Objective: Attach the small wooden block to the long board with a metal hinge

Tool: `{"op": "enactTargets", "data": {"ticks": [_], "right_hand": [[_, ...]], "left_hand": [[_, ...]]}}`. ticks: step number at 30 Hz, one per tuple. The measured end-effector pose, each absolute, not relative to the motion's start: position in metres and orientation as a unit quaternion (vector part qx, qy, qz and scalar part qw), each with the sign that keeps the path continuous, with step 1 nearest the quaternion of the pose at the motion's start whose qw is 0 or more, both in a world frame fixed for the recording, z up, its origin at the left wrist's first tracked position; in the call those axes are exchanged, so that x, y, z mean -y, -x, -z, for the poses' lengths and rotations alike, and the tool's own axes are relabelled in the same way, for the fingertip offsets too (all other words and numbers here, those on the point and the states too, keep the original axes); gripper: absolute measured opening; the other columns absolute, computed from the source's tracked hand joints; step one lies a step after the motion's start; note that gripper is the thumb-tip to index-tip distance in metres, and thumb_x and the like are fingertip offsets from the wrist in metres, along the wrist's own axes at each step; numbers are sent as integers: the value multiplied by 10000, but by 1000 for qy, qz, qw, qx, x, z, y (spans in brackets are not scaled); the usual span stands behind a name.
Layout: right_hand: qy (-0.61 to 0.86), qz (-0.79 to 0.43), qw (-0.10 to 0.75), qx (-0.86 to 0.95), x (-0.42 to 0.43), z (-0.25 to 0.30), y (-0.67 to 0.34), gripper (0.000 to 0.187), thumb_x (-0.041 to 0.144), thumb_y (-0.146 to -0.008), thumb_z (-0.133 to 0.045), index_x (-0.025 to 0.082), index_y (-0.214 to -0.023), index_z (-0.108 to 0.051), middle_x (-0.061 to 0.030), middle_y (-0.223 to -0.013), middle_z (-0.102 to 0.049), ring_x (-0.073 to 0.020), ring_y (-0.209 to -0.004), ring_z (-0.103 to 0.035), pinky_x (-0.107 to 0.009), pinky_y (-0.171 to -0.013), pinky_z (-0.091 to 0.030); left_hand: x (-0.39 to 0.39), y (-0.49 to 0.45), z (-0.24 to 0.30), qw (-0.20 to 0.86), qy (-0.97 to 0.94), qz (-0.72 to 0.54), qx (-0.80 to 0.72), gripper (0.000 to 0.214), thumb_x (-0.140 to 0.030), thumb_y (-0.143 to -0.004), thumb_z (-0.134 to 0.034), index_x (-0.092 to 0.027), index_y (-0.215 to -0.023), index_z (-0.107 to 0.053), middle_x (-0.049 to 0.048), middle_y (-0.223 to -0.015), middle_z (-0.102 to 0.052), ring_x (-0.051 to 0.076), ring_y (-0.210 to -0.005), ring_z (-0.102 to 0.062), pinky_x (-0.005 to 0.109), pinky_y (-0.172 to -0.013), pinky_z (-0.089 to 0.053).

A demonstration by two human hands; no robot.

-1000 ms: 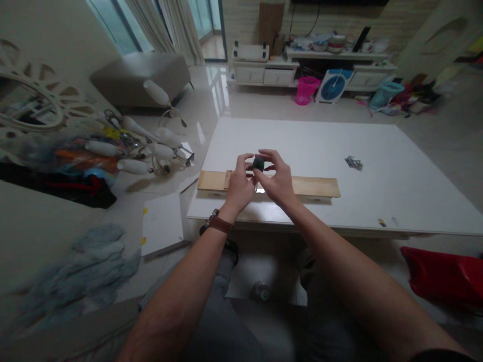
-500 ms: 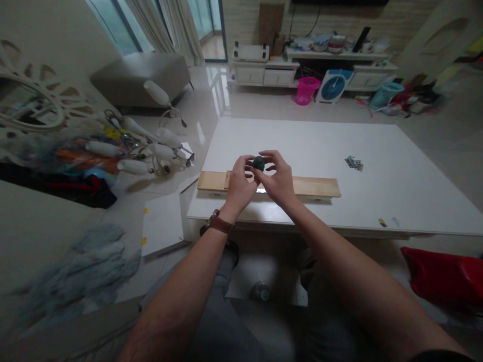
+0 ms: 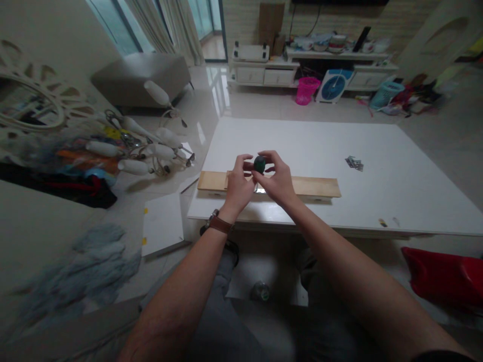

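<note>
A small, round, dark green object (image 3: 259, 164) is held up between my two hands; its exact kind is too small and dim to make out. My left hand (image 3: 240, 182) curls about its left side, fingers bent. From the right, my right hand (image 3: 278, 177) pinches it between thumb and fingers. Beneath both hands lies a long, narrow, pale wooden board (image 3: 316, 186), near the front edge of the white table (image 3: 302, 143). A small shiny metal piece (image 3: 260, 190) shows at the board's front edge, partly covered by my hands.
A cluster of metal hardware (image 3: 353, 163) lies on the table's right half. Near the front right edge are small bits (image 3: 382, 222). White lamp arms (image 3: 151, 151) and a white panel (image 3: 163, 223) are to the left. A red object (image 3: 445, 276) sits at lower right.
The round green object has turned slightly between my fingers and shows more of its green side. Both hands stay in nearly the same place.
</note>
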State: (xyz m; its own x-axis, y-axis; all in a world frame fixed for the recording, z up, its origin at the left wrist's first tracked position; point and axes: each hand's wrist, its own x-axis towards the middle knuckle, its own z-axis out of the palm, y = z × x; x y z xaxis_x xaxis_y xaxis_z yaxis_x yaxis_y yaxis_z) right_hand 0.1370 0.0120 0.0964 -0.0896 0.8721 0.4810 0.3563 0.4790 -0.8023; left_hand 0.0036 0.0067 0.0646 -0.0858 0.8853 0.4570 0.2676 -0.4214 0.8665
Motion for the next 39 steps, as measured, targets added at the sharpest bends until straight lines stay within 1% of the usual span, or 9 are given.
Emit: {"op": "enactTargets", "data": {"ticks": [10, 16, 19, 22, 25, 27, 31, 35, 39], "right_hand": [[441, -300, 501, 681, -11, -95, -137, 323, 215, -800, -649, 274, -1116, -617, -18, -1036, -776, -205, -1003, -755, -364, -851, -615], [442, -291, 508, 680, -13, -92, -139, 252, 222, -822, -639, 254, -1072, -631, -19, -984, -772, -192, -918, -749, -363, -834, -634], [446, -287, 522, 669, -14, -90, -141, 264, 247, -831, -654, 250, -1094, -637, -39, -1032, -779, -210, -945, -749, -377, -831, -643], [431, -291, 531, 669, -14, -93, -146, 291, 273, -850, -667, 259, -1139, -636, -65, -1136, -778, -238, -1039, -746, -398, -866, -651], [423, -276, 539, 674, -13, -97, -150, 310, 272, -871, -656, 285, -1179, -626, -56, -1228, -764, -239, -1120, -733, -405, -921, -651], [428, -261, 552, 666, -13, -100, -155, 307, 281, -876, -659, 293, -1181, -621, -51, -1224, -761, -233, -1110, -735, -393, -902, -656], [449, -231, 575, 644, -14, -105, -173, 279, 350, -863, -707, 281, -1120, -623, -48, -1078, -759, -220, -985, -742, -364, -794, -654], [492, -188, 559, 640, -15, -109, -200, 300, 419, -838, -756, 281, -1077, -638, -30, -969, -747, -212, -902, -724, -363, -751, -629], [514, -160, 532, 654, -13, -112, -228, 293, 426, -799, -787, 271, -1005, -647, -18, -913, -740, -213, -871, -718, -377, -754, -607]], "left_hand": [[-5, -2, -68, 282, -631, -565, -450, 447, -13, -868, -651, -272, -1217, -546, 19, -1027, -715, 180, -1004, -724, 341, -860, -618], [-6, -1, -67, 276, -631, -550, -474, 530, -54, -803, -762, -259, -1236, -538, 44, -1111, -706, 179, -974, -704, 320, -807, -597], [-4, 3, -66, 279, -627, -530, -499, 556, -60, -769, -796, -244, -1227, -538, 46, -1112, -694, 167, -929, -682, 306, -771, -570], [-2, 7, -65, 288, -619, -505, -529, 550, -36, -770, -776, -231, -1225, -537, 47, -1097, -684, 164, -926, -664, 301, -768, -554], [0, 10, -62, 293, -617, -484, -547, 537, -16, -775, -743, -229, -1222, -536, 51, -1091, -677, 169, -935, -652, 300, -764, -549], [1, 12, -59, 292, -623, -469, -554, 506, -22, -788, -724, -227, -1215, -543, 54, -1082, -673, 175, -945, -645, 303, -771, -552], [2, 16, -52, 302, -651, -418, -558, 343, -40, -834, -667, -203, -1121, -576, 56, -1059, -670, 158, -889, -638, 298, -761, -555], [2, 25, -46, 323, -693, -349, -542, 218, -42, -864, -612, -173, -1037, -592, 61, -1049, -675, 145, -856, -648, 300, -776, -564], [4, 32, -41, 327, -722, -250, -556, 146, -82, -895, -613, -154, -1022, -622, 90, -1039, -721, 187, -908, -692, 346, -856, -580]]}}
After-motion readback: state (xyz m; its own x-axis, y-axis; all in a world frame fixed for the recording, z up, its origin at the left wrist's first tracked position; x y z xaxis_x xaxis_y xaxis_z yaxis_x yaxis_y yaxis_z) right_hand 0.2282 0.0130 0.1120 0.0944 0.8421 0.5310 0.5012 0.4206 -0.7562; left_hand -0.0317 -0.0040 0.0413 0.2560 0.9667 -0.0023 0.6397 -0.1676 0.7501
